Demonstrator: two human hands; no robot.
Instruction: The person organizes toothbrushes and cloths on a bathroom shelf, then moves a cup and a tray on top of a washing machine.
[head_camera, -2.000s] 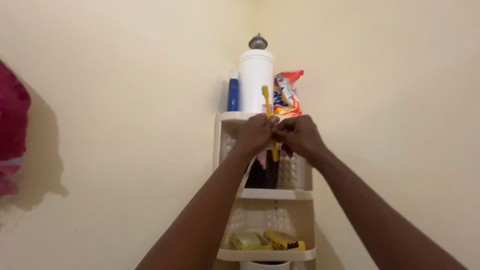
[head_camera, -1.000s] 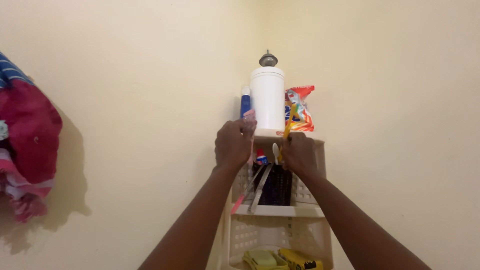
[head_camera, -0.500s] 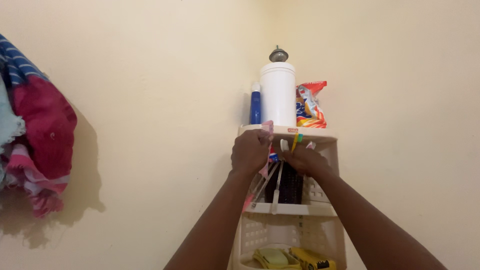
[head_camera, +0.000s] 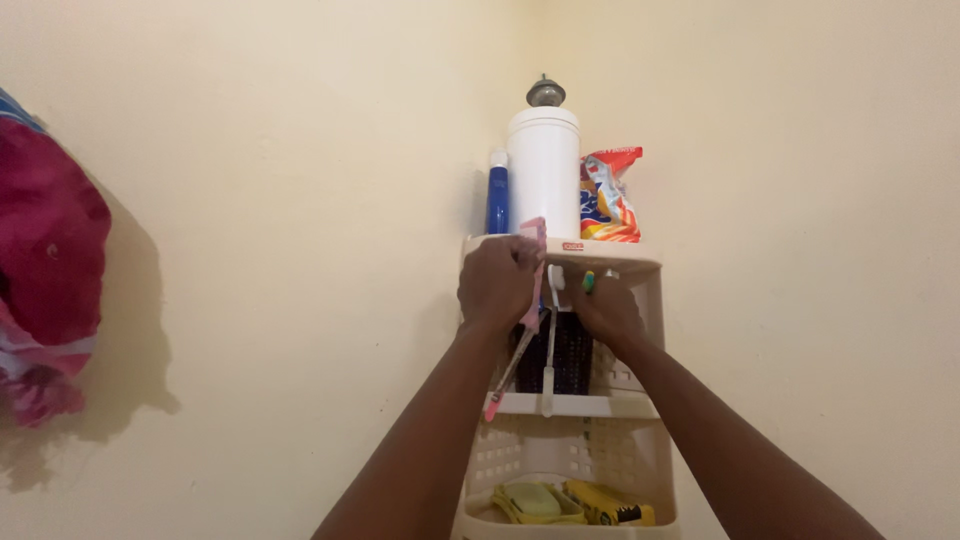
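My left hand (head_camera: 497, 282) is closed around a pink toothbrush (head_camera: 530, 300) and a white one (head_camera: 549, 350), whose handles hang down past the middle shelf edge. My right hand (head_camera: 603, 310) reaches into the middle tier of a cream plastic corner rack (head_camera: 610, 405), its fingers around a yellow and green toothbrush (head_camera: 588, 281) above a black perforated holder (head_camera: 573, 352).
On the rack's top tier stand a tall white canister (head_camera: 543, 170), a blue tube (head_camera: 497, 195) and an orange snack packet (head_camera: 606, 197). The lower tier holds a yellow soap dish (head_camera: 528, 500) and a yellow box (head_camera: 605, 503). Red cloth (head_camera: 45, 290) hangs on the left wall.
The yellow toothbrush has gone from raised above the top shelf down to the black holder with my right hand. My left hand has pulled the pink and white brushes aside and holds them.
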